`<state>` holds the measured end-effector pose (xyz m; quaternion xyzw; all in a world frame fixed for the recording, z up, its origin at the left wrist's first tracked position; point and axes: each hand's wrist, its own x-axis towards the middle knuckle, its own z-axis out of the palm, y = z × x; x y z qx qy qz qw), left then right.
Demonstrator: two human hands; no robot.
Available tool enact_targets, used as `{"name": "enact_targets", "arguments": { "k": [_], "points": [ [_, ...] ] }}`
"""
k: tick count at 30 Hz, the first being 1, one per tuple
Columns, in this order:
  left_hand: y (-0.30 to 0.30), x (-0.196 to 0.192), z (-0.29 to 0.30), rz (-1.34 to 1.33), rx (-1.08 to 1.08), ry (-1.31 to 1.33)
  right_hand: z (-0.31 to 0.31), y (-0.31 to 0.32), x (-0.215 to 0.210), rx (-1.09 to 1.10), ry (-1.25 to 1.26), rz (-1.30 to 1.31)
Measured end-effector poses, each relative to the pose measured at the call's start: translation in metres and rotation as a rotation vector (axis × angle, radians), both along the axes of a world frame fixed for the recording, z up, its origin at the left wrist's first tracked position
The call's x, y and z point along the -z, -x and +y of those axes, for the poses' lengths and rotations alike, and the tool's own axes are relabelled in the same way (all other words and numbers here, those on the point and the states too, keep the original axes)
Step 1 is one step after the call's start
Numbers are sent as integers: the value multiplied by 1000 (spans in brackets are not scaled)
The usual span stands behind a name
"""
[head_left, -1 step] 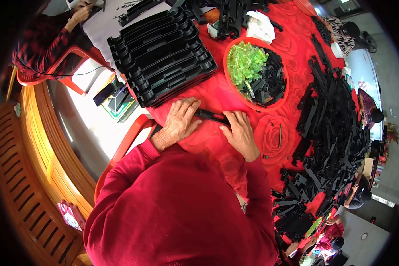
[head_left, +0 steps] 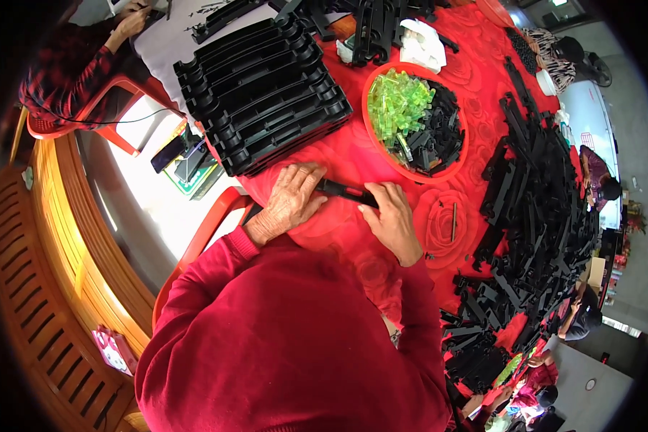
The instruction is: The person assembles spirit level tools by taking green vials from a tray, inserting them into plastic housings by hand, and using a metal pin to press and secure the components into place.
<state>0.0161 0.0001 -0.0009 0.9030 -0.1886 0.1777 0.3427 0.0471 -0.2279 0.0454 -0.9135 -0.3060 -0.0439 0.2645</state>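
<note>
Head view: I look down on a person in a red sweater working at a table (head_left: 353,155) under a red cloth.
Piece in hand: one long black plastic strip (head_left: 344,191), lying across the cloth between both hands, just above picture centre.
Left hand: left hand (head_left: 293,199) lies over the strip's left end, fingers curled down onto it and gripping.
Right hand: right hand (head_left: 390,216) covers the right end, fingers closed around it; what the fingertips do underneath I cannot tell.
Done so far, as I judge it: a tidy stack of long black parts (head_left: 263,93) at 11 o'clock from the hands looks like sorted or finished work.
Left to do, as I judge it: a large loose heap of black strips (head_left: 536,194) from 2 to 5 o'clock looks unprocessed, so much remains.
Supplies: a red round bowl (head_left: 367,93) at 1 o'clock holds green clear pieces (head_left: 399,108) and small black pieces (head_left: 439,133), well filled.
Surroundings: another person's sleeve (head_left: 65,72) at 10 o'clock, well apart.
</note>
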Motion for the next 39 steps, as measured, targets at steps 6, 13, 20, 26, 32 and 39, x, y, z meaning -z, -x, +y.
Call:
{"name": "enact_targets", "arguments": {
  "k": [6,13,20,26,32,39],
  "points": [
    [2,6,2,64,-2,-24,-24,-35,-21,306,-244,-78],
    [2,9,1,48,-7,-45,-14,-84,-11,291,48,-228],
    [-1,8,2,-5,10,-36,-13,-94,-11,320,118,-86],
    [-2,13,2,-3,10,-37,-20,-93,-7,357,52,-48],
    [2,9,1,-80,-64,23,-22,-73,-16,415,-142,-121],
    [3,8,1,-134,-94,39,-38,-73,-9,414,-138,-148]
  ]
}}
